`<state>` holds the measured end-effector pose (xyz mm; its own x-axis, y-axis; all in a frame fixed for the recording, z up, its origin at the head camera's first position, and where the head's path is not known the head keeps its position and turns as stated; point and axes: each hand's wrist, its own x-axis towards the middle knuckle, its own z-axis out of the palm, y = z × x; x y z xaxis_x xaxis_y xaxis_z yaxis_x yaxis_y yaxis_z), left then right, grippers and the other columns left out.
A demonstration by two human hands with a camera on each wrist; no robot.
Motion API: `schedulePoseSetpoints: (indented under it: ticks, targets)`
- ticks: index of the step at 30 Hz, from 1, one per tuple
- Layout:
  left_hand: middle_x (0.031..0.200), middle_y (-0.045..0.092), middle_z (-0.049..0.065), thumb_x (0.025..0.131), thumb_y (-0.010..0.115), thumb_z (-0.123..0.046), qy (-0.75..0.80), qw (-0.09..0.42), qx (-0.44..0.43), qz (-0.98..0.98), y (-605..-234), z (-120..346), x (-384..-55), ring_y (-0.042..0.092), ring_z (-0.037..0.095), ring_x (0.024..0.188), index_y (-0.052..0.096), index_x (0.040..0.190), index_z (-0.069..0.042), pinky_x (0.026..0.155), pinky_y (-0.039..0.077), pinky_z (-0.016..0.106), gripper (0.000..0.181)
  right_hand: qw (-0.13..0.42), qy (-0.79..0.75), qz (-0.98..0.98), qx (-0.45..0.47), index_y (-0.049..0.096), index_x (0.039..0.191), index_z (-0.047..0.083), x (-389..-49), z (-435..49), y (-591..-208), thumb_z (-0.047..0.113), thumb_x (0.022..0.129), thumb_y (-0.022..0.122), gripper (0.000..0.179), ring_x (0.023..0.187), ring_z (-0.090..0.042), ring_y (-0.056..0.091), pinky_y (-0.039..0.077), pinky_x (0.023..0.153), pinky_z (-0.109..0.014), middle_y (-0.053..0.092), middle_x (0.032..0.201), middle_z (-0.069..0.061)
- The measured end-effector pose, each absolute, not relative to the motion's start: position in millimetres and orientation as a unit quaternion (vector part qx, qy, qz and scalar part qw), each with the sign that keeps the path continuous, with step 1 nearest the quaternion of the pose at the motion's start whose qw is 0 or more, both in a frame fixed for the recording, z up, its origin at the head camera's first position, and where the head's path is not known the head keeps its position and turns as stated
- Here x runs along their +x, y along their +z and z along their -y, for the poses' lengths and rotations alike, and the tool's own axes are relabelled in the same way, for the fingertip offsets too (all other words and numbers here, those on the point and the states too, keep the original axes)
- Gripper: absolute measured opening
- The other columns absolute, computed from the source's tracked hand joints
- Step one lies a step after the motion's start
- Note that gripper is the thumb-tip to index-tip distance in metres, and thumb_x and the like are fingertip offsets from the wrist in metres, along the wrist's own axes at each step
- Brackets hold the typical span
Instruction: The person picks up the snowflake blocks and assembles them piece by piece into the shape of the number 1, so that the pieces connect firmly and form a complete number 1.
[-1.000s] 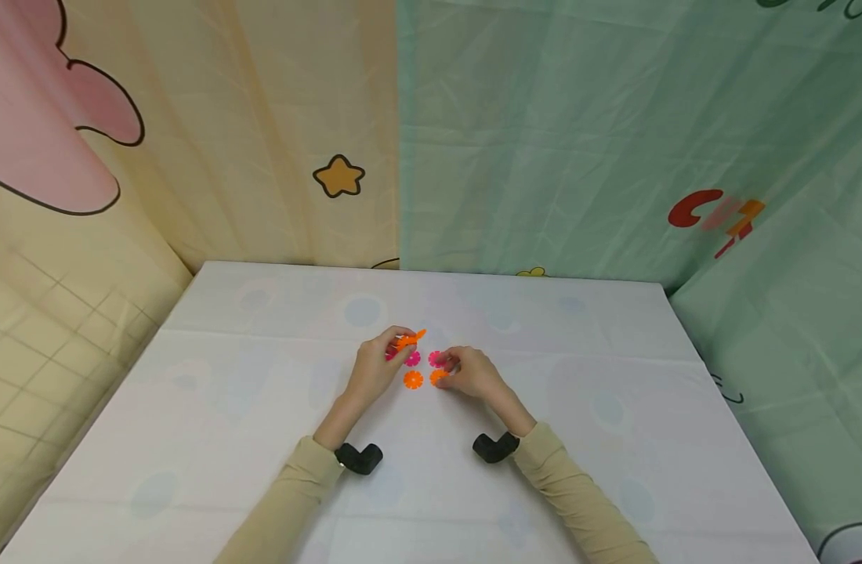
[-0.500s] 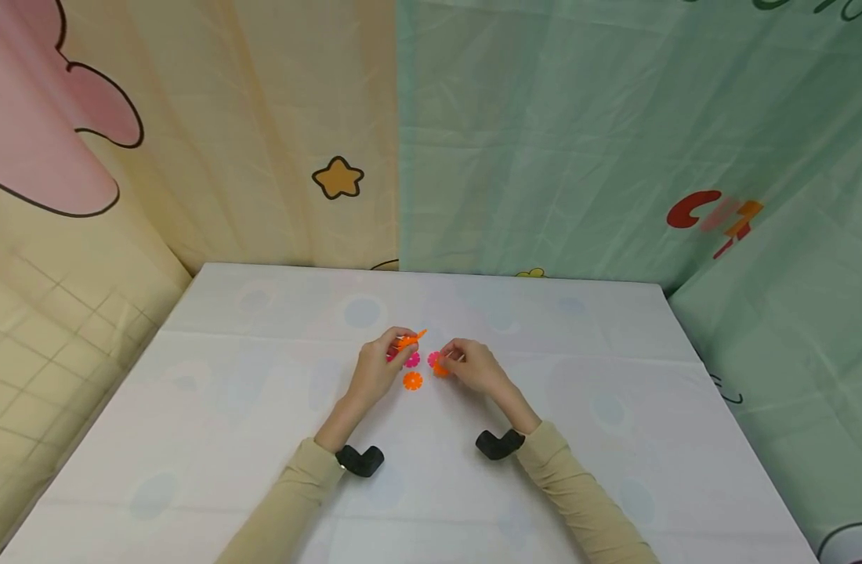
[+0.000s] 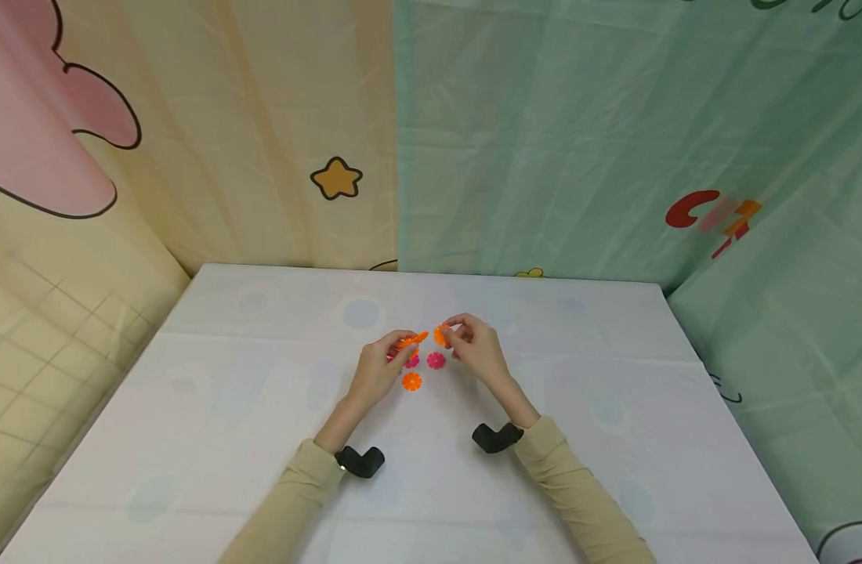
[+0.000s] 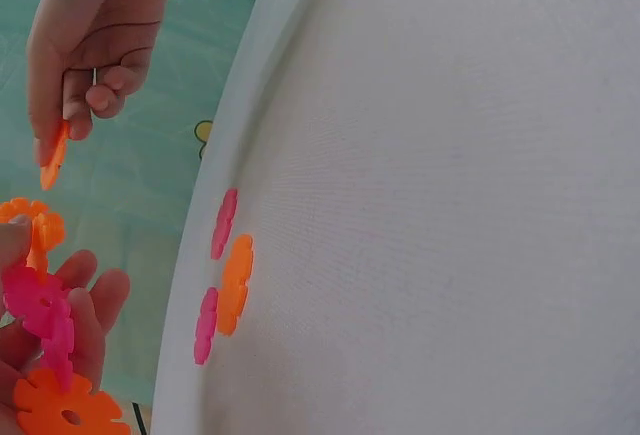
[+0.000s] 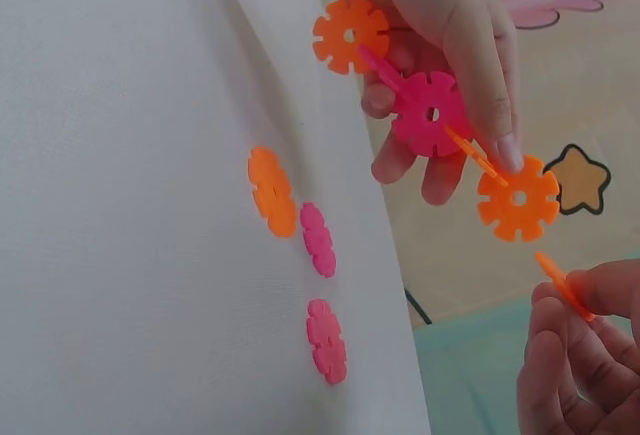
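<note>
My left hand (image 3: 376, 368) holds a chain of interlocked notched plastic discs (image 5: 430, 137), orange and pink, joined edge to edge at angles. At the chain's far end, an orange disc (image 5: 519, 220) sticks out past the thumb tip. My right hand (image 3: 479, 352) pinches a single orange notched disc (image 5: 565, 287) by its edge, held just apart from that end disc in the right wrist view. On the table below lie a loose orange disc (image 3: 412, 381) and two pink discs, one to the right (image 3: 436, 360) and another (image 5: 318, 240) beside the orange one.
A pale cloth with faint round spots covers the table (image 3: 431, 486). Printed curtains, yellow (image 3: 262, 117) and green (image 3: 544, 141), hang behind the table and along its sides. A black wrist mount (image 3: 360, 461) sits at the left wrist, and another (image 3: 497, 438) at the right.
My right hand has lifted an orange disc off the table and moved it away from me, up beside the chain's end. The left hand stays nearly in place, with its chain turned slightly.
</note>
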<state>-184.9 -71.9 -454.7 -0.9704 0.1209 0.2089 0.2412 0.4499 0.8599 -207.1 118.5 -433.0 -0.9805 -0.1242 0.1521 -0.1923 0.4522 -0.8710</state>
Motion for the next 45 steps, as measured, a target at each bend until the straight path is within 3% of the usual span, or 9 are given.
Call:
schedulePoseSetpoints:
  ticks: [10,19,29,33,45]
  targets:
    - [0.087,0.072,0.011,0.094,0.062,-0.019,-0.509,0.071,-0.117,0.850,-453.0,70.2,-183.7,0.065,0.020,0.078,0.065,0.116,-0.009,0.069,0.053,0.024,0.024,0.059,0.540,0.834,0.096,0.066,0.106,0.006,-209.1,-114.6,-430.7,0.018,0.092,0.065,0.018,0.053,-0.017,0.056,0.048,0.053,-0.020,0.066,0.075,-0.019]
    - [0.087,0.072,0.012,0.096,0.060,-0.019,-0.515,0.069,-0.119,0.846,-454.1,69.7,-183.9,0.066,0.021,0.075,0.064,0.116,-0.009,0.071,0.053,0.028,0.023,0.055,0.546,0.830,0.096,0.067,0.108,0.007,-211.0,-113.0,-429.5,0.017,0.093,0.064,0.019,0.060,-0.034,0.058,0.048,0.053,-0.020,0.066,0.076,-0.019]
    - [0.086,0.071,0.014,0.095,0.062,-0.021,-0.517,0.056,-0.125,0.845,-454.2,68.2,-185.5,0.066,0.022,0.070,0.064,0.112,-0.007,0.062,0.051,0.021,0.022,0.042,0.537,0.837,0.099,0.069,0.107,0.007,-211.5,-112.0,-427.7,0.019,0.093,0.063,0.019,0.055,-0.023,0.056,0.047,0.053,-0.019,0.065,0.080,-0.024]
    - [0.086,0.071,0.013,0.093,0.063,-0.018,-0.515,0.057,-0.127,0.846,-453.5,67.7,-186.0,0.067,0.023,0.070,0.064,0.113,-0.007,0.061,0.051,0.020,0.023,0.043,0.528,0.842,0.101,0.069,0.108,0.008,-211.9,-111.0,-427.3,0.022,0.093,0.064,0.021,0.059,-0.031,0.058,0.047,0.053,-0.019,0.066,0.079,-0.022]
    - [0.081,0.070,0.015,0.091,0.065,-0.014,-0.511,0.080,-0.146,0.843,-453.9,64.1,-188.4,0.066,0.028,0.070,0.065,0.111,-0.004,0.060,0.051,0.017,0.022,0.104,0.522,0.836,0.132,0.071,0.100,0.002,-210.9,-106.0,-425.3,0.017,0.092,0.064,0.018,0.051,-0.011,0.054,0.048,0.051,-0.018,0.063,0.074,-0.021]
